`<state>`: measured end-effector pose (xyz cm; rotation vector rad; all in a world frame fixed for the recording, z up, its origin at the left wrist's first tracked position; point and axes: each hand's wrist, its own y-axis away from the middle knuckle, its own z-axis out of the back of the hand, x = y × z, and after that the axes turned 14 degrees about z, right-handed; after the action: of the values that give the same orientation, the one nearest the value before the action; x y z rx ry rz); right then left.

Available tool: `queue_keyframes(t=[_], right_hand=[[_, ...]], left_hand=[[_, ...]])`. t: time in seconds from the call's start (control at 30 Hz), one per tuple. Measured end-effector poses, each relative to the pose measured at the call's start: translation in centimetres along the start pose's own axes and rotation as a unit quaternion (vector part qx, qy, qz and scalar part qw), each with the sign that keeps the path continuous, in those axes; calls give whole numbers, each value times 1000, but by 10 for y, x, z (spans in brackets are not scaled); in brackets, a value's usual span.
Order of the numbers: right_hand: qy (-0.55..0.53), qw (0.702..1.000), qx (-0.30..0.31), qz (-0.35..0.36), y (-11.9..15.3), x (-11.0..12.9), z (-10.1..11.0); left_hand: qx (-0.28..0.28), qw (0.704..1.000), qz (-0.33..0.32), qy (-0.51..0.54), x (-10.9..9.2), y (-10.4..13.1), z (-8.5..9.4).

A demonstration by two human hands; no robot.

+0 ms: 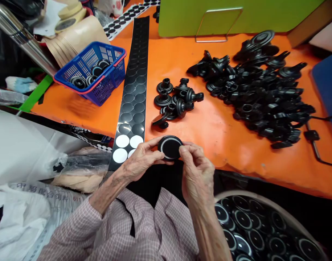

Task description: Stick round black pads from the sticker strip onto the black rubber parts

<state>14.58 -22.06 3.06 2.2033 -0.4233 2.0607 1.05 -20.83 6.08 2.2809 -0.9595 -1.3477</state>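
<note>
Between my two hands is a round black disc-shaped part (169, 148) with a pale ring on its face, held at the table's front edge. My left hand (144, 157) grips its left side, thumb on the face and fingers behind. On the right rim, my right hand (197, 163) pinches it with thumb and forefinger. Just left lies a long black strip of round stickers (133, 98); its nearest spots show white. Beyond my hands sits a small group of black knobbed parts (176, 98), several tipped on their sides.
A large heap of black parts (261, 90) covers the right of the orange table (204, 127). A blue basket (100, 88) with ringed discs stands at left. A round tub (220, 195) of ringed discs is at lower right. A green board (182, 18) stands behind.
</note>
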Motion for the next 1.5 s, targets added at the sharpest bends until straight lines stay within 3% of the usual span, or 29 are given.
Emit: queue_keyframes(t=[0.27,0.6,0.77,0.9,0.97,1.03,1.1,1.13,1.17,1.23,1.3,1.4,1.5], right_hand=[[80,996,-7,25,1,2,-5],[207,971,-4,122,10,-9,-11],[155,985,-30,74,10,-7,-13],[62,997,50,-20,-4,-5,-8],[42,998,34,-33,-19,-9,-3],[41,999,-19,-28,-35,-14,1],[57,997,-48,-10,-48,-17,5],[86,995,-53,15,-51,-16,5],[129,988,-58,53,-51,-14,4],[231,959,-48,155,-44,-8,-3],[266,933,35,241,-32,-3,-19],[198,905,233,297,-17,-2,-51],[209,871,323,305,-18,-4,-82]], left_hand=[[1,1000,1,5,3,-3,2],[-74,997,-26,20,10,-5,2],[-78,996,-32,20,12,-7,0],[-87,992,-39,-80,4,3,0],[-190,960,-83,-188,-6,14,7],[-367,876,-155,-272,-14,26,25],[-502,795,-191,-282,-20,33,48],[-526,791,-181,-255,-21,34,60],[-520,814,-153,-207,-21,34,71],[-451,885,-87,-80,-20,31,86],[-357,933,-45,25,-21,26,89],[-267,959,-39,90,-23,24,85],[-247,961,-58,111,-24,25,83]])
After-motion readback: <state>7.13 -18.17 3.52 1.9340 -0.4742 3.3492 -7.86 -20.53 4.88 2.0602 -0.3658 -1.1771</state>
